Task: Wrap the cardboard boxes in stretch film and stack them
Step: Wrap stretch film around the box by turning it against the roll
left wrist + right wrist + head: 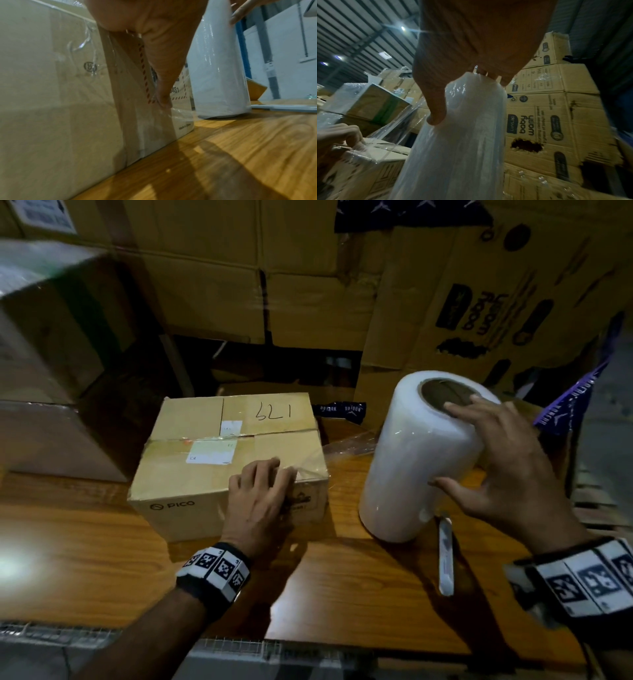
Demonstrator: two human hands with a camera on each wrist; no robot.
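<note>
Box: small cardboard box [226, 460] marked PICO and 521, sitting toward the back edge of the wooden desk [85, 542], left of the roll; flaps taped shut along the top seam.
Film: loose end of clear stretch film [346, 445] spanning the gap from roll to box, laid over the box's near right top corner; only that corner covered, the other faces bare cardboard.
Left hand: left hand [263, 494] draped over the near right top corner; fingers curled on the top face, thumb down the front face, pinching the film tail to the cardboard, as the left wrist view shows.
Right hand: right hand [507, 460] spread wide around the upper end of the stretch film roll [418, 460]; fingertips over the cardboard core, thumb on the side; roll upright but tilted, standing on the desk just beside the box.
Cutter: slim white tool [445, 556] lying flat near the front edge, at the foot of the roll; untouched.
Stack: film-wrapped boxes [41, 344] piled at the left end; likely finished ones.
Progress: anchoring stage only, by the look of it; left to do: passes round the box, cutting the film, stacking.
</note>
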